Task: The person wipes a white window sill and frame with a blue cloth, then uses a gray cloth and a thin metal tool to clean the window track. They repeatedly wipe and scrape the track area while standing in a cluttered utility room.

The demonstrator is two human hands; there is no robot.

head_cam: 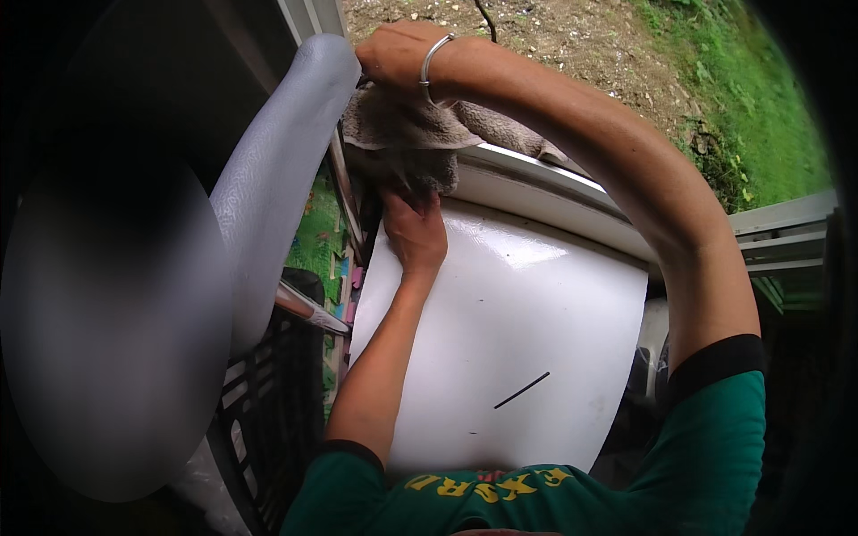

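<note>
A grey-brown terry towel [402, 120] hangs bunched at the corner of the window sill [536, 164], and more of its cloth lies along the sill. My left hand [415, 231] grips the towel's lower end, above the white board; its fingertips are partly hidden in the dark folds. Higher up, my right hand [399, 57], with a silver bangle at the wrist, is curled over the upper part of the cloth, its fingers out of sight. A glossy white board [536, 321] lies before me, with a thin black stick [521, 390] on it.
A pale grey textured padded object [281, 154] rises at the left, its tip close to my right hand. Below it stands a black plastic crate [268, 395]. A green patterned mat [318, 234] shows beside the board. Outside the window are stony soil [570, 53] and grass [757, 94].
</note>
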